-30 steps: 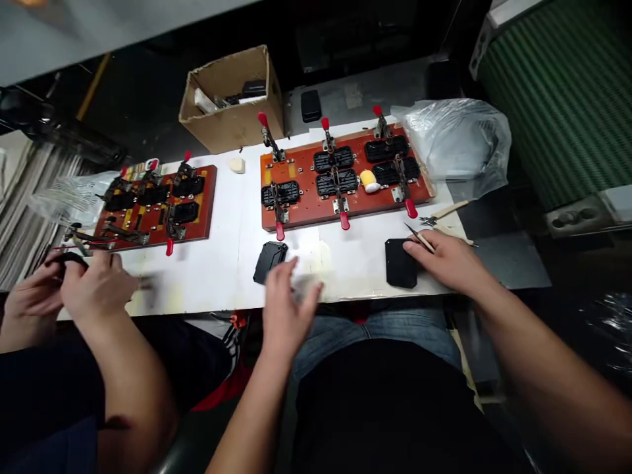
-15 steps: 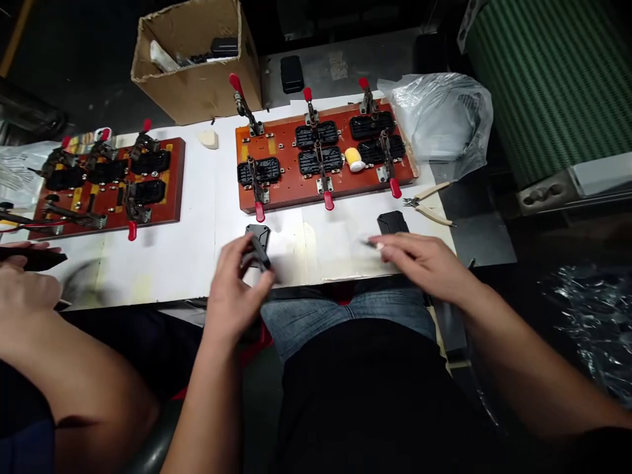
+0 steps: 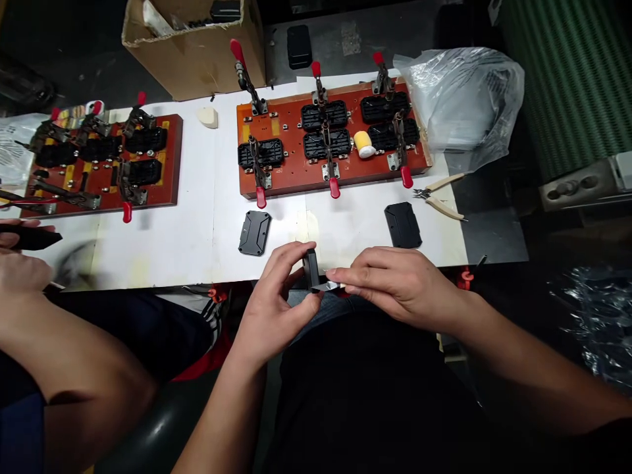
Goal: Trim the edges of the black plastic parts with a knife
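My left hand point(image 3: 280, 301) is closed on a black plastic cover point(image 3: 311, 268), held on edge between thumb and fingers at the table's front edge. My right hand point(image 3: 397, 283) pinches a small knife point(image 3: 330, 286) whose metal blade points left and meets the cover's lower end. Most of the knife's handle is hidden in my fingers. On the white table top, one black cover point(image 3: 255, 232) lies beyond my left hand. Another black cover point(image 3: 403, 225) rests beyond my right hand.
A red-brown fixture board point(image 3: 291, 178) with red-handled clamps holds several black parts and a yellow spool point(image 3: 364, 143). Cutting pliers point(image 3: 442, 197), a plastic bag point(image 3: 464, 112) and a cardboard box point(image 3: 197, 62) surround it. At left, a co-worker's hand point(image 3: 22, 270) is near a second clamp board point(image 3: 168, 171).
My two hands have come together in the middle, bringing the knife against the cover. My right hand has moved off the right-hand cover, which now shows whole.
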The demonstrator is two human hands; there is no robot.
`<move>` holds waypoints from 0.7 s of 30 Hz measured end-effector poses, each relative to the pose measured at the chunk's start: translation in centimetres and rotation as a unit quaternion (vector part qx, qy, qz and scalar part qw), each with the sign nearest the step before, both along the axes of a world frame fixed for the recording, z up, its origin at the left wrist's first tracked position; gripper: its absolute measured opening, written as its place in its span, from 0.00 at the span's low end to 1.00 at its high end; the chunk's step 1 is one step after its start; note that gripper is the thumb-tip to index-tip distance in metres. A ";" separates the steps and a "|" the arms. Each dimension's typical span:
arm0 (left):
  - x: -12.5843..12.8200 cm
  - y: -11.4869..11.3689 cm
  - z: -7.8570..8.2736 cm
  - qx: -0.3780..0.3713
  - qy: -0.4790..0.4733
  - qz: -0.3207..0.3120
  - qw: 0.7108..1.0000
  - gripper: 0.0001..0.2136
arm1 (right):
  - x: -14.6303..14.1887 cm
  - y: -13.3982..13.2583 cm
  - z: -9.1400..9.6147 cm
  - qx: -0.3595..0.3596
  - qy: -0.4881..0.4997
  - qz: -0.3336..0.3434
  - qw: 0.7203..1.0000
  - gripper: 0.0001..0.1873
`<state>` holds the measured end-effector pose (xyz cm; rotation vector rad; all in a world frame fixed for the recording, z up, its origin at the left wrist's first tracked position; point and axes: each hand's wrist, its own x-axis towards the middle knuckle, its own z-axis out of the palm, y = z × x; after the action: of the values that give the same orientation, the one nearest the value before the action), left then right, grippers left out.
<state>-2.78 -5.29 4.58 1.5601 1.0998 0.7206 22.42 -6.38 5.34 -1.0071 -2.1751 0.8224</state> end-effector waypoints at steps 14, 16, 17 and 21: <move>0.5 -1.0 0.8 -0.046 0.001 -0.078 0.996 0.29 | 1.5 1.6 -2.2 -0.023 -0.044 -0.136 0.989 0.15; 0.7 -1.2 0.9 -0.049 -0.005 -0.070 0.996 0.28 | 1.6 1.6 -2.3 -0.065 -0.021 -0.144 0.987 0.15; 0.9 -1.2 0.8 -0.055 -0.016 -0.058 0.997 0.28 | 1.5 1.4 -2.3 -0.093 -0.002 -0.133 0.987 0.14; 1.8 -1.3 -0.6 -0.135 -0.116 0.047 0.983 0.33 | 0.2 -0.4 -2.4 -0.161 0.101 -0.029 0.981 0.25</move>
<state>-1.00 -6.57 4.00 1.1699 1.0531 0.7626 22.59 -6.75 2.96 -1.0829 -1.8697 1.2197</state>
